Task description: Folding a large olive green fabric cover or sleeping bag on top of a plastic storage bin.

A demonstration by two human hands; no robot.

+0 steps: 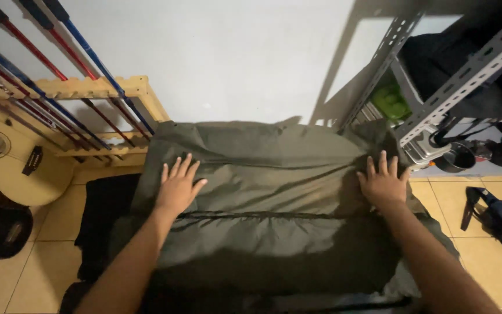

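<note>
Forearms: both reach forward from the bottom edge.
Left hand (176,187): fingers spread, palm flat on the cloth's left side.
Right hand (383,183): fingers spread, flat on its right side.
Cloth (274,192): olive, spread out before the wall, between guitar (7,157) and metal shelf (437,87).

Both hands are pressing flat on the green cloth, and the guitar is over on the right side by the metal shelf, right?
Not quite. In the head view both hands, left hand and right hand, do press flat on the green cloth, but the guitar is on the left; the metal shelf is right.
</note>
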